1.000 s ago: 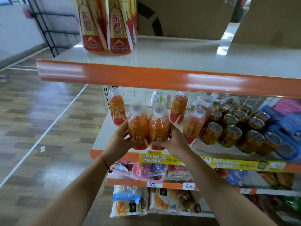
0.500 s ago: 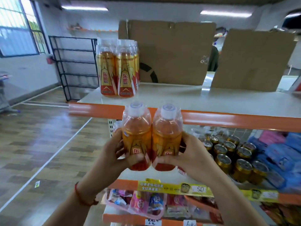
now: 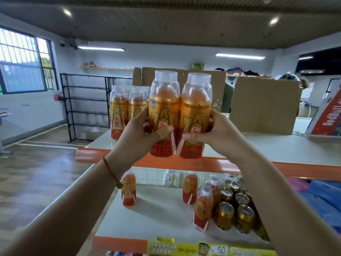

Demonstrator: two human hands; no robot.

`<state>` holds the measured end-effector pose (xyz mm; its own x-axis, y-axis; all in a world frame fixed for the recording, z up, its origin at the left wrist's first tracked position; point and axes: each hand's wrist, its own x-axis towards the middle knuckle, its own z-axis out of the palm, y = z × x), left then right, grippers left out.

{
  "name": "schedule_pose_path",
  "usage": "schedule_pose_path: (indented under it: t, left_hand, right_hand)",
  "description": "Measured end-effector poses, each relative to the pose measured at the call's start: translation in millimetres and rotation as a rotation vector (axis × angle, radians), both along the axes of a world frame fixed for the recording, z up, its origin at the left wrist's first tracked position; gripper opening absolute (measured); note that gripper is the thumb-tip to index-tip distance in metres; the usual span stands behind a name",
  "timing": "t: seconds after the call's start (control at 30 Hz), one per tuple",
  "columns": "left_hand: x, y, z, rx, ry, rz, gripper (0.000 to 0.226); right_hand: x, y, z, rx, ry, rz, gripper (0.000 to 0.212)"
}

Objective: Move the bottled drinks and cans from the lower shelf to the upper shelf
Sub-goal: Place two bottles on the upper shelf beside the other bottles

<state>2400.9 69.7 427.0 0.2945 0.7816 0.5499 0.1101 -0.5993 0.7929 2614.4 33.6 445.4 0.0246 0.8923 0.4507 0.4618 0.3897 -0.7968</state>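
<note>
Two orange plastic drink bottles (image 3: pixel 164 108) upright and touching, one clamped in left grip (image 3: pixel 136 134), other in right grip (image 3: pixel 218 133), orange-edged upper shelf (image 3: pixel 276 150) just below.

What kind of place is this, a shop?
Probably a small shop being stocked. Orange-edged shelves hold many matching bottled drinks and gold cans, a yellow price tag fronts the lower shelf, and cardboard boxes stand behind.

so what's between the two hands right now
The left bottle and the right bottle, upright and side by side; the left hand grips one, the right hand the other. The head view shows it.
</note>
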Motion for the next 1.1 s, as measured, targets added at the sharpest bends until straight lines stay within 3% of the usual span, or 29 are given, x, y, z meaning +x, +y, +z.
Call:
schedule_pose_path:
  t: [0.17, 0.4, 0.6, 0.7, 0.9, 1.1]
  left_hand:
    - [28.6, 43.4, 25.8, 0.005, 0.011, 0.121, 0.041]
    - [67.6, 117.2, 28.3, -0.113, -0.154, 0.244, 0.064]
    - [96.1, 165.8, 25.6, -0.200, -0.228, 0.349, 0.060]
    - [106.2, 184.8, 20.7, -0.253, -0.216, 0.404, 0.067]
    - [126.4, 216.8, 18.2, -0.267, -0.183, 0.506, 0.052]
    - [137.5, 236.6, 12.9, -0.296, -0.101, 0.614, 0.060]
  right_hand:
    - [8.4, 47.0, 21.7, 0.003, 0.017, -0.004, 0.064]
    - [22.9, 118.7, 22.9, -0.030, 0.103, -0.039, 0.062]
    - [35.6, 185.6, 20.3, -0.108, 0.111, -0.088, 0.064]
    - [41.7, 210.5, 15.2, -0.144, 0.048, -0.131, 0.075]
    - [56.8, 252.0, 4.6, -0.206, 0.012, -0.166, 0.089]
    - [59.8, 263.9, -2.9, -0.248, -0.029, -0.206, 0.056]
